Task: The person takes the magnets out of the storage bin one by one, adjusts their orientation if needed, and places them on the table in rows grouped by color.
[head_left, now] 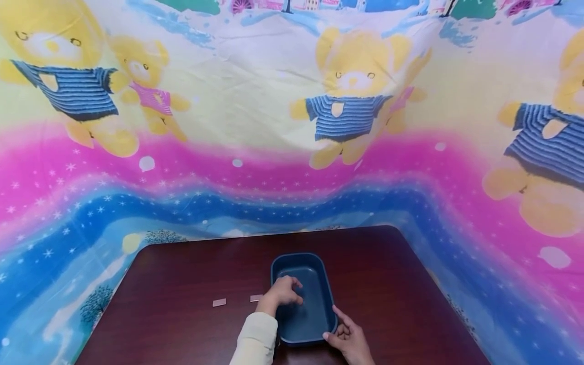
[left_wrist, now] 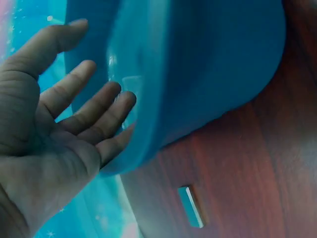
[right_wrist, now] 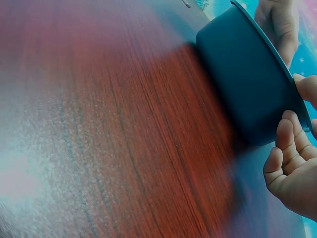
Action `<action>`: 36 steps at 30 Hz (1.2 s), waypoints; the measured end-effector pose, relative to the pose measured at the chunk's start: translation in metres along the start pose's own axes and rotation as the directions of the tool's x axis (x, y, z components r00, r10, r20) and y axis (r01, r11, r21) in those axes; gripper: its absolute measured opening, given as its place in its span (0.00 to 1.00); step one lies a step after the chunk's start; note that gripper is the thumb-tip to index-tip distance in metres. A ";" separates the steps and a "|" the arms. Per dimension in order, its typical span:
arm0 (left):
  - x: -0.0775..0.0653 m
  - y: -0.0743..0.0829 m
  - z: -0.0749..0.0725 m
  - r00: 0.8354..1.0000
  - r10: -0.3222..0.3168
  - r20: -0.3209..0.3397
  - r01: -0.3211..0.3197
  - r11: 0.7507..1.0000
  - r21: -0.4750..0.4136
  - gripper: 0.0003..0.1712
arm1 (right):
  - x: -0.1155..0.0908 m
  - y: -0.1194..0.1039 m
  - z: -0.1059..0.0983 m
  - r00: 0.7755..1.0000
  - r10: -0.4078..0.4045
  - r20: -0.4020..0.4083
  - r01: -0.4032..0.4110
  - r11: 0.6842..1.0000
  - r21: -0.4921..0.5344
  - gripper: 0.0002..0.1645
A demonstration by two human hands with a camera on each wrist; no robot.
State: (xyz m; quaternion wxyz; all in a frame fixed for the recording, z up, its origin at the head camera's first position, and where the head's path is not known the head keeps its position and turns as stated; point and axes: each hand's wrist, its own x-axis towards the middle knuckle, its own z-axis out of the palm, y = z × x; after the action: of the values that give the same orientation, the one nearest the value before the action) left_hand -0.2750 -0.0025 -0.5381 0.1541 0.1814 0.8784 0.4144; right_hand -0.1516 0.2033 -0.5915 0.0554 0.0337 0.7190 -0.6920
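A dark blue rectangular plastic basin (head_left: 304,299) with rounded corners stands on the table. My left hand (head_left: 285,291) reaches over its left wall into the basin. The left wrist view shows that hand's fingers (left_wrist: 106,109) spread and slightly bent beside the rim, with nothing in them. At the near right corner, my right hand (head_left: 349,337) holds the basin, thumb at the rim and fingertips (right_wrist: 285,131) against the outer wall. Two small flat rectangular pieces, one pinkish piece (head_left: 219,302) and another (head_left: 256,298) nearer the basin, lie to the left.
The dark reddish-brown wooden table (head_left: 182,274) has rounded far corners. Behind and beside it hangs a cloth (head_left: 255,101) printed with teddy bears. A pale sleeve (head_left: 255,337) covers my left forearm.
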 end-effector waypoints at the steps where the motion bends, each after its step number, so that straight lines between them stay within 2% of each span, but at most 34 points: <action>1: 0.000 0.000 0.001 1.000 -0.006 -0.005 0.006 1.000 0.011 0.20 | 0.000 0.001 0.000 1.000 -0.001 0.000 0.001 1.000 0.003 0.45; 10: 0.004 -0.004 0.009 0.999 -0.044 -0.023 0.047 0.992 0.119 0.16 | 0.001 0.004 0.000 1.000 -0.008 -0.003 0.008 1.000 0.005 0.45; 15: 0.009 -0.007 0.012 0.997 -0.068 -0.035 0.071 0.994 0.082 0.16 | 0.000 0.003 0.000 1.000 0.002 0.001 -0.002 1.000 0.009 0.45; 18: 0.011 -0.009 0.015 0.995 -0.091 -0.039 0.091 0.996 -0.002 0.16 | 0.000 0.004 -0.001 1.000 0.004 0.001 -0.004 1.000 0.022 0.45; 21: 0.011 -0.009 0.020 0.994 -0.107 -0.016 0.103 0.983 -0.154 0.19 | 0.001 0.004 -0.001 1.000 0.001 -0.003 -0.001 1.000 0.025 0.45; 23: 0.011 -0.009 0.024 0.994 -0.105 0.010 0.104 0.957 -0.273 0.20 | 0.001 0.004 -0.001 1.000 -0.002 -0.004 0.002 1.000 0.024 0.45; 25: 0.013 -0.009 0.026 0.995 -0.094 0.039 0.102 0.918 -0.382 0.22 | 0.001 0.004 -0.001 1.000 -0.004 -0.006 0.004 1.000 0.018 0.45; 28: 0.016 -0.009 0.027 0.996 -0.077 0.054 0.094 0.880 -0.466 0.23 | 0.001 0.004 -0.001 1.000 -0.002 -0.004 0.002 1.000 0.015 0.45; 29: 0.017 -0.009 0.026 0.996 -0.076 0.050 0.091 0.886 -0.455 0.23 | 0.001 0.004 -0.001 1.000 0.001 -0.003 0.000 1.000 0.017 0.45; 31: 0.018 -0.009 0.024 0.996 -0.087 0.035 0.094 0.922 -0.376 0.21 | 0.001 0.003 -0.001 1.000 0.003 -0.001 -0.003 1.000 0.020 0.45; 34: 0.019 -0.009 0.020 0.993 -0.114 0.020 0.116 0.976 -0.185 0.17 | 0.000 0.003 -0.001 1.000 0.006 0.005 -0.006 1.000 0.025 0.45; 36: 0.018 -0.009 0.019 0.993 -0.118 0.019 0.119 0.991 -0.069 0.16 | 0.000 0.003 -0.001 1.000 0.007 0.006 -0.007 1.000 0.028 0.45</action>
State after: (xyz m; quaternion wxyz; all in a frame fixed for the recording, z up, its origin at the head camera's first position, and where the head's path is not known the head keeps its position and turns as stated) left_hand -0.2850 0.0133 -0.5593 0.1913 0.1267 0.8714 0.4337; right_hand -0.1516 0.2047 -0.5943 0.0597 0.0349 0.7089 -0.7019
